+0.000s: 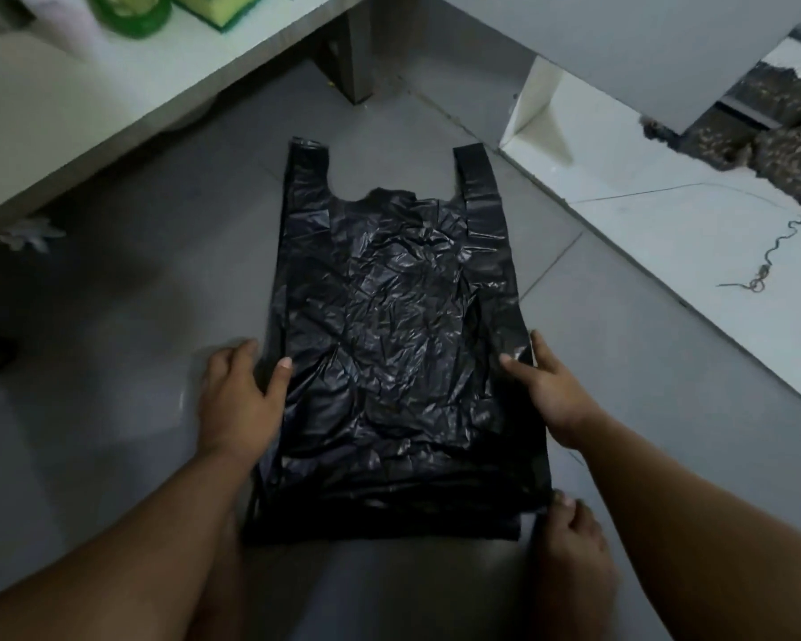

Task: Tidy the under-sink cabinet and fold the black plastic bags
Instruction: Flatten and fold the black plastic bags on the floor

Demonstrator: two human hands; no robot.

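Observation:
A crinkled black plastic bag lies spread flat on the grey tiled floor, its two handles pointing away from me. My left hand rests at the bag's left edge, thumb lying on the plastic and fingers on the floor beside it. At the right edge my right hand touches the bag with straight fingers, thumb on top of the plastic. The bag's near end reaches my foot at the lower right.
The open cabinet's white shelf edge runs across the upper left, with a green bottle and a yellow-green sponge on it. A white board lies on the floor at right. A white crumpled thing sits under the shelf.

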